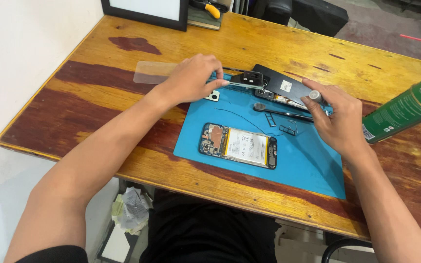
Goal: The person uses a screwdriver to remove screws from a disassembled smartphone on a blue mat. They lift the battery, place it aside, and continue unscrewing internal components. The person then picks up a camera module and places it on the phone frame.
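Nearest the lens: two bare forearms reaching out over the near edge of a worn, red-stained wooden table (123, 44), with a black-clothed lap below it.

Left hand (191, 78) is at the far left corner of a flat blue rubber work mat (298, 160). Fingers curled, tips pinched on a small dark rectangular camera-module piece (249, 78) at the mat's far edge. A small pale square part (212, 96) lies on the mat just under that hand.

Right hand (339, 119) is over the mat's right side, closed around a slim tool with a rounded grey cap (316, 96); the cap pokes out between thumb and forefinger, the rest of the tool is hidden in the fist.

Between the hands, far side: black glossy phone back cover (281, 83) lying tilted over a second phone body. Just beside it, dark metal tweezers (281, 112) and two small thin tray parts (278, 124).

Mid-mat, nearer the person: opened phone with its white battery and circuit board exposed (239, 145), lying flat, untouched, apart from both hands.

Off the mat: clear rectangular screen-protector sheet (153, 72) left of the left hand; green cylindrical spray can (405, 107) slanting in from the right edge; black-framed white panel (144, 9) at the far edge.
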